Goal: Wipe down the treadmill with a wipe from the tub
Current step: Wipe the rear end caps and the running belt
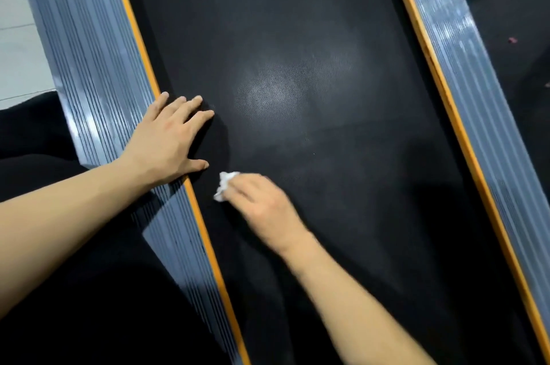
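Nearest the camera, a crumpled white wipe [224, 186] is held against the black textured treadmill belt [342, 156] by the right hand [263, 210], close to the belt's left edge. The hand is blurred, but its fingers [242, 186] appear curled over the wad, with only a small part of it showing beyond them. A loose hold on so small a wad could let it slip out or roll up under the hand, so that skin and not wipe would be dragged over the belt.

Just beyond, the left hand [169, 138] is laid flat with its fingers [193, 107] straight and spread, grasping nothing. Its heel rests over the orange trim strip [205, 230] and the ribbed grey left side rail [98, 73], and its fingertips lie on the belt. If weight is leaned through this hand, the belt could be pushed along its rollers and the support lost. The wiping hand is also near it, so a stroke towards the left edge could be blocked by the thumb, and a strip there missed.

Further up, a pale hazy patch [282, 87] is seen mid-belt; whether it is moisture, dust or reflected light cannot be told. It, the far belt and the ribbed grey right side rail [464, 73] are judged still to be covered, and the wipe may dry or soil before then. The tub is not in view.
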Available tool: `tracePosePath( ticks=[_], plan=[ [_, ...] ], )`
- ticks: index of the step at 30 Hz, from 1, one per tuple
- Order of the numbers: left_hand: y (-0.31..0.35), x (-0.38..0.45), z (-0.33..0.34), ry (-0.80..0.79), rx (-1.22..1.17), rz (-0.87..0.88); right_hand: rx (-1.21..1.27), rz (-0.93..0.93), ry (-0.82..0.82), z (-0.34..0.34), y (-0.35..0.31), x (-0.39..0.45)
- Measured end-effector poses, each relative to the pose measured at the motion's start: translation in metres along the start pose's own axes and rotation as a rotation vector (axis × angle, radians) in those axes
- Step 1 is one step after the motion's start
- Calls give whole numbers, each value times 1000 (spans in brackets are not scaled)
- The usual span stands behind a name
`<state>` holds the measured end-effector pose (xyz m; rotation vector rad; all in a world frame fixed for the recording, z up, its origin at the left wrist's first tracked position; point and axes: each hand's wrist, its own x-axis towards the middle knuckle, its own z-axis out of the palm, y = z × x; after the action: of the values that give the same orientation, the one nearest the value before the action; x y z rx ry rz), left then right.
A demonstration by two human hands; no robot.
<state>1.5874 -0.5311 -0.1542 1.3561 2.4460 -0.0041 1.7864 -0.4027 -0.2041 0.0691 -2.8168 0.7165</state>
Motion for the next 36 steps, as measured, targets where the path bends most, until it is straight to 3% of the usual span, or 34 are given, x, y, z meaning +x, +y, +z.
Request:
tracePosePath(
  ticks=[1,3,4,6,8,9,11,15,17,18,20,23,25,27,29,31,33,36],
  plan=[
    [-1,1,0,-1,-7,-2,29,78,3,-38,9,13],
    [-3,1,0,-8,-19,-3,-248,352,15,-90,73,12],
    [-4,1,-1,-9,-22,-7,-379,478,89,-110,114,4],
    [-3,2,0,-4,-27,-12,-376,818,353,-143,182,-14],
    [-2,3,0,-8,-33,-12,-377,977,541,-146,184,-16],
    [-2,3,0,-6,-37,-11,-327,964,581,-133,168,-4],
    [-4,2,0,5,-42,-11,-166,670,527,-91,114,27],
    [-11,1,3,25,-12,-14,51,95,97,-7,-23,42],
    [-13,3,2,31,-1,-4,34,-26,19,-4,-14,31],
    [-14,4,0,28,11,9,-12,-45,68,-17,13,31],
    [-20,10,-5,47,37,48,-165,142,194,-59,85,27],
    [-38,20,-11,99,68,89,-376,713,438,-127,190,1],
    [-47,23,-13,87,63,108,-408,952,520,-146,221,-17],
    [-49,22,-12,78,48,112,-355,1064,584,-139,221,-15],
    [-43,20,-8,94,32,75,-303,967,644,-121,202,7],
    [-35,21,-7,103,11,25,-213,666,617,-91,169,36],
    [-32,21,-7,97,1,1,-117,417,503,-48,119,68],
    [-38,16,-4,63,19,23,-49,204,324,4,29,107]
  ],
)
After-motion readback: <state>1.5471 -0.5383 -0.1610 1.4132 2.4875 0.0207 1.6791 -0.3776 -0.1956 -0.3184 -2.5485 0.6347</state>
